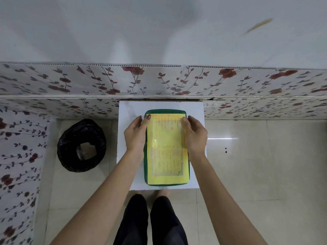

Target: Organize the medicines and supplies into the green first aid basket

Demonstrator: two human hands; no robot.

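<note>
A green first aid basket (146, 167) stands on a small white table (127, 114). A yellow sheet (166, 151) with red and dark print covers its whole top, so the contents are hidden. My left hand (136, 133) rests on the sheet's left edge near the far corner, fingers extended and touching it. On the right edge, my right hand (193, 133) grips the sheet with its fingers curled over it. Both hands sit at the basket's far half.
A bin lined with a black bag (81, 145) stands on the tiled floor left of the table. A floral-patterned wall (159, 82) runs right behind the table. My legs (150, 221) are at the table's near edge.
</note>
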